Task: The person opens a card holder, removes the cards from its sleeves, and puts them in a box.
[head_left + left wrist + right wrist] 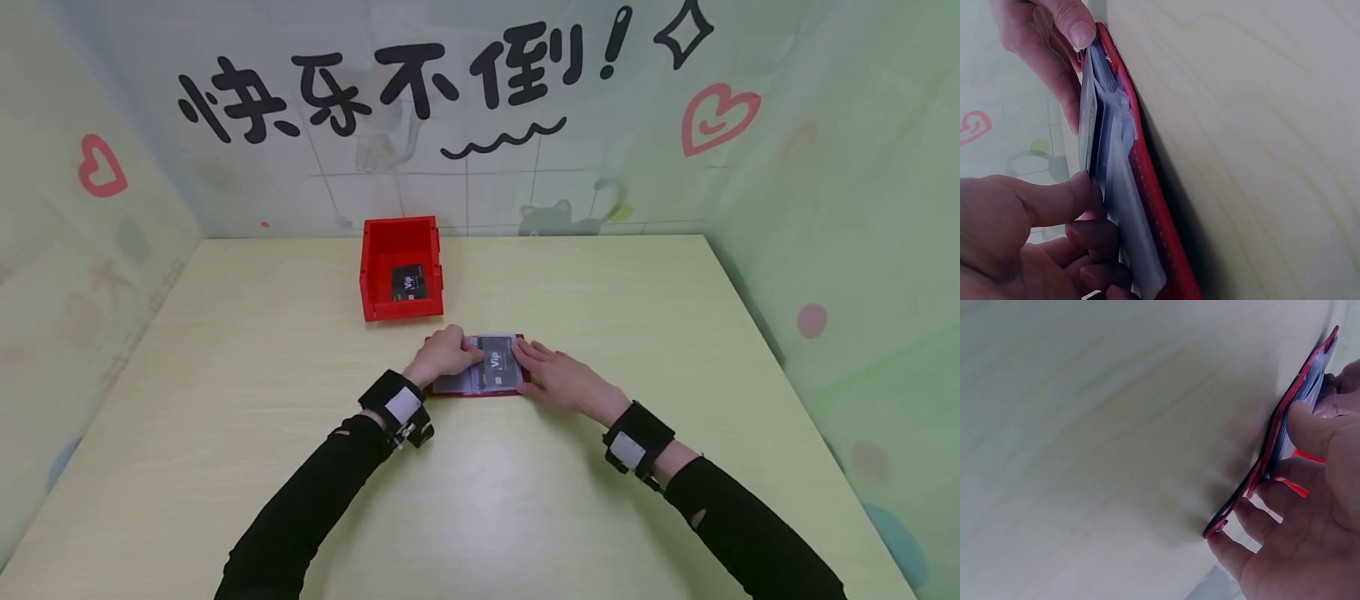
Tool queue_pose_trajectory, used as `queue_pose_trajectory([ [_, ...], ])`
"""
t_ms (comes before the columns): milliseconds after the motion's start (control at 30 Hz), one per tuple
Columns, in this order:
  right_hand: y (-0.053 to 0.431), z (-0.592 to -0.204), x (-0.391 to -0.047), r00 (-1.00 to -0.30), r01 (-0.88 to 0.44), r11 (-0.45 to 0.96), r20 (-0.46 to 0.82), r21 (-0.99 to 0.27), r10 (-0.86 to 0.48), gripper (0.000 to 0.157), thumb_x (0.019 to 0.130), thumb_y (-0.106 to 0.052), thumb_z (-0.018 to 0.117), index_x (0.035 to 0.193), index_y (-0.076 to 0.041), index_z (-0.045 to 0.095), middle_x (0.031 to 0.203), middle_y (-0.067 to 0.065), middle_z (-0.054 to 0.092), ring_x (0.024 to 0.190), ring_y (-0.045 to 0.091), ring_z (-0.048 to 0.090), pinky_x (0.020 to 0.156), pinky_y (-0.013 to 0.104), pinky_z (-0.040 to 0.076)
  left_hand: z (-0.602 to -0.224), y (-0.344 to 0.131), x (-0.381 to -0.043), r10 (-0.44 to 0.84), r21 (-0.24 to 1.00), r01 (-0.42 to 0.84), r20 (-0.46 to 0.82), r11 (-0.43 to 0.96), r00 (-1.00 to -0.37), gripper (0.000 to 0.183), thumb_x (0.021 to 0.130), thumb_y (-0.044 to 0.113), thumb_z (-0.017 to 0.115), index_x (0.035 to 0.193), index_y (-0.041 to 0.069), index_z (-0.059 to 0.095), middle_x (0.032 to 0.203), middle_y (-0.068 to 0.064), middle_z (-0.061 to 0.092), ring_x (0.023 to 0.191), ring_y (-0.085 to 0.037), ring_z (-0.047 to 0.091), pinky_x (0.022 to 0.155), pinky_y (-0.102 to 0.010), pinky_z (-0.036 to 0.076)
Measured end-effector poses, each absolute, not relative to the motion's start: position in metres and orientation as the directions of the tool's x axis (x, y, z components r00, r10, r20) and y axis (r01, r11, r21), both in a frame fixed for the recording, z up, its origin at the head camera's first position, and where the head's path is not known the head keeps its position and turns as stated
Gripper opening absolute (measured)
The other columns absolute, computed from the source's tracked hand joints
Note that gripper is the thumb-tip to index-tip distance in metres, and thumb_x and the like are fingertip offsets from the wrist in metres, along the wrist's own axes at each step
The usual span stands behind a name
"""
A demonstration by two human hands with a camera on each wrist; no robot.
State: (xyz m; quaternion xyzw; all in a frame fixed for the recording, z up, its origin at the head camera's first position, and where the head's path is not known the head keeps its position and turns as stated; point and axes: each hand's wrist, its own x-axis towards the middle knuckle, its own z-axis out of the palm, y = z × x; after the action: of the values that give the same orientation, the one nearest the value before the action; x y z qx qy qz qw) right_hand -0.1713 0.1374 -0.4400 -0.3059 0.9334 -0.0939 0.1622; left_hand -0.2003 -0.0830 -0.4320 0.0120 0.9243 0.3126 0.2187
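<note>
Pale wood-grain tabletop meets a printed backdrop behind the red bin, which contains a dark Vip card. Nearer than the bin, rightward, lies a red card holder. The left hand pinches its grey card; the right hand rests extended fingers on it.

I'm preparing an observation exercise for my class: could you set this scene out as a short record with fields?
Main item: opened red card holder, clear sleeves showing
Card: dark Vip card over the sleeves; how far inserted, cannot tell
Left grip: left hand pinches the dark Vip card's edge
Right grip: right hand holds the red card holder's right end
Container: red bin, beyond the holder and slightly left
Contents: second Vip card
Surface: pale wood-grained table
Behind: printed backdrop with dark lettering and heart outlines
</note>
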Motion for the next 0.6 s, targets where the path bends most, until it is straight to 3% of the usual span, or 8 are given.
queue_pose_trajectory([
  [233,0.1348,-0.4382,-0.1687,-0.774,-0.546,0.812,-0.244,-0.207,-0.584,0.067,0.103,-0.035,0.055,0.157,-0.004,0.031,0.164,0.017,0.031,0.15,0.04,0.034,0.115,0.055,0.04,-0.4322,-0.0854,-0.2001,0.138,0.602,-0.162,-0.421,0.782,-0.897,0.026,0.097,0.028,0.065,0.104,0.003,0.064,0.094,-0.011,0.061,0.09,-0.024,0.054,0.069,-0.028,0.037],
  [600,0.1342,-0.4371,-0.1679,-0.778,-0.548,0.817,-0.25,-0.179,-0.577,0.066,0.103,-0.036,0.056,0.156,-0.004,0.032,0.164,0.017,0.031,0.149,0.039,0.035,0.115,0.054,0.04,-0.4261,-0.0905,-0.1974,0.158,0.593,-0.115,-0.389,0.797,-0.908,0.022,0.097,0.022,0.062,0.098,0.0,0.059,0.089,-0.012,0.057,0.089,-0.024,0.054,0.068,-0.028,0.036],
])
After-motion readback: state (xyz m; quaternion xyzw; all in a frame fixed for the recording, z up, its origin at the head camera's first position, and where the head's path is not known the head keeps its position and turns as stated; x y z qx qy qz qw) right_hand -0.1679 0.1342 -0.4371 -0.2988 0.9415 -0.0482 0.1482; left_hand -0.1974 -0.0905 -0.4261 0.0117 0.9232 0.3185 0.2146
